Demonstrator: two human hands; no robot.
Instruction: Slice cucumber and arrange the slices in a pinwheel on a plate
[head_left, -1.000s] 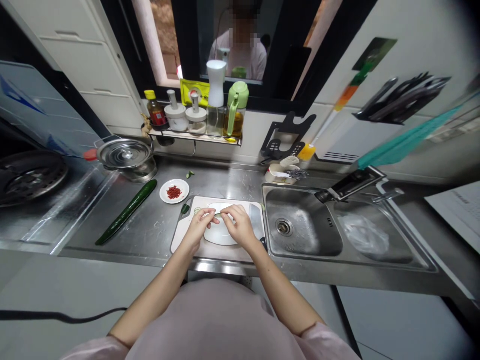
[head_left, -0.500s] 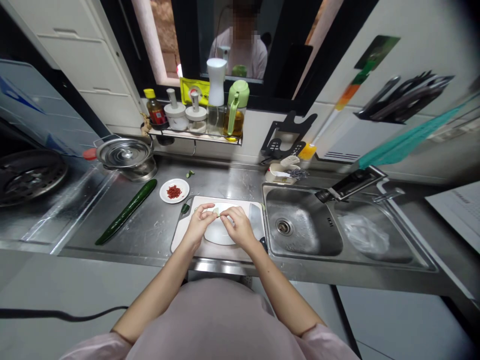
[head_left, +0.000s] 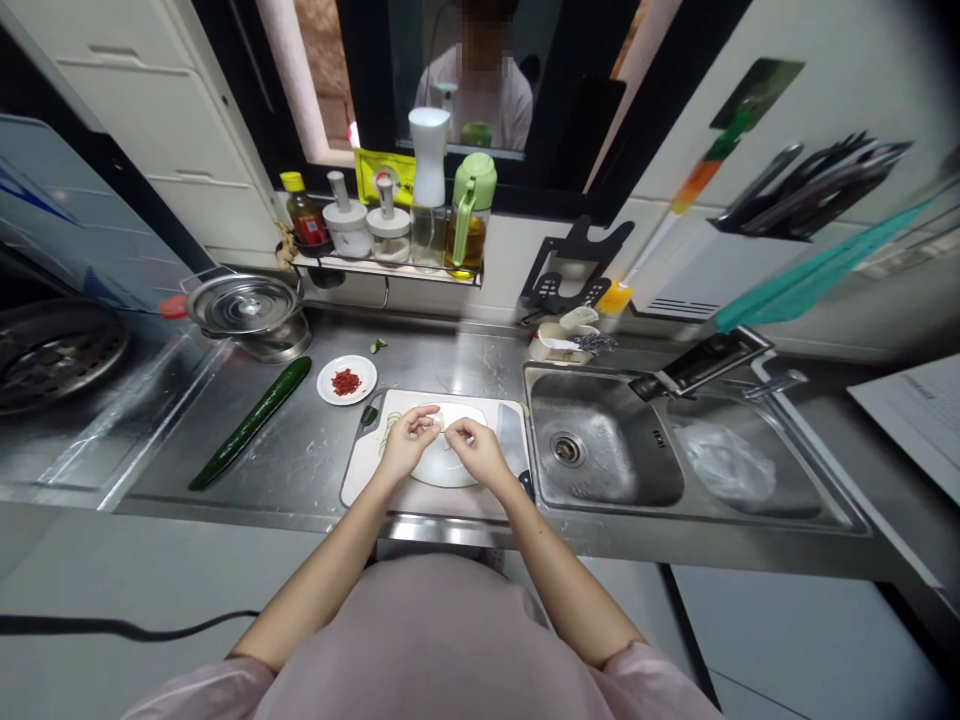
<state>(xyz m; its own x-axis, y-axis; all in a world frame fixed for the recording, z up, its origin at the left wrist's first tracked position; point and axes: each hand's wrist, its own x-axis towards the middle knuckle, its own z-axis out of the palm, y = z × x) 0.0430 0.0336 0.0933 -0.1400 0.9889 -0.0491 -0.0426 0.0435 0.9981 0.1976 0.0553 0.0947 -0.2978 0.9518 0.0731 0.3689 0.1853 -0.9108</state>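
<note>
Centre of frame: pale cucumber slice (head_left: 439, 422) pinched at the fingertips of the left hand (head_left: 405, 446), on its right side, above white plate (head_left: 442, 474). Right hand (head_left: 476, 452) just beside, fingertips narrowed; grip and slice's long axis: cannot tell.

One head-worn camera looks forward and steeply down, over the wearer's mauve shirt (head_left: 442, 650) at six o'clock towards the window (head_left: 472, 120) at twelve. The left hand (head_left: 409, 442) and right hand (head_left: 476, 450) show near, just below centre. The wide view takes in a lidded steel pot (head_left: 274, 340) at nine and a double-bowl sink (head_left: 600, 415) between three and four.
</note>
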